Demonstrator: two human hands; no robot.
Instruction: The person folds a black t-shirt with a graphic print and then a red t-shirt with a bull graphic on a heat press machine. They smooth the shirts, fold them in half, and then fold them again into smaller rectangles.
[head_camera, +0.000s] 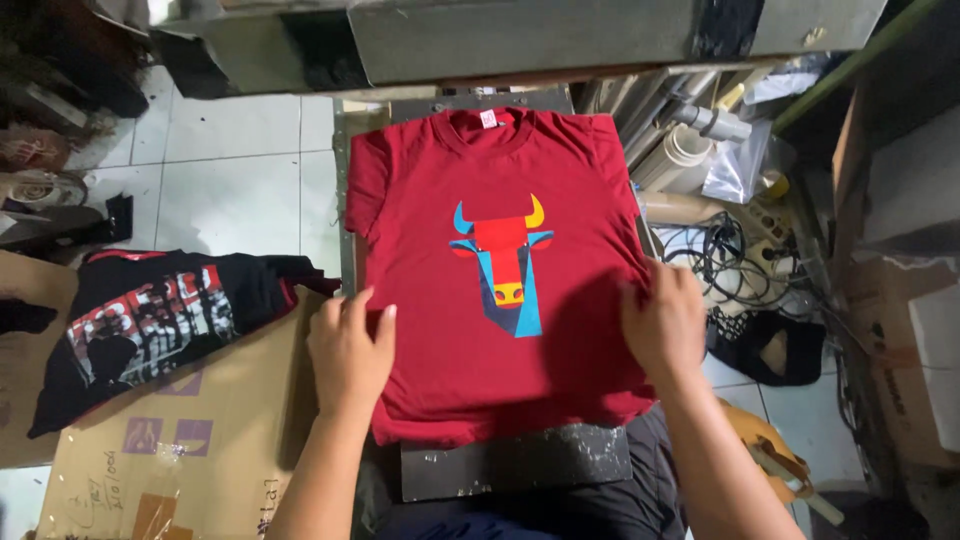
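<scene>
Head view. A red T-shirt (500, 290) lies flat, front up, on the flat grey plate (515, 462) of a press, collar pointing away from the person. A bull's-head print (503, 262) in red, blue and yellow sits at the middle of the T-shirt's chest.

The left hand (348, 350) rests on the T-shirt's left edge, below the sleeve, fingers spread and flat on the cloth, gripping nothing. The right hand (663, 318) lies on the T-shirt's right edge, fingers curled at the side seam; whether they pinch the cloth cannot be told.

Handling, as judged: the T-shirt is light, soft and limp, and will fold or crease wherever it is unsupported. It is not fragile. Take hold at the two side edges or at the shoulders, not on the print.

Left of the T-shirt, a black printed shirt (150, 325) lies on a cardboard box (215, 440). Right of the T-shirt are tangled cables (735, 265) and rolled tubes (690, 150).
</scene>
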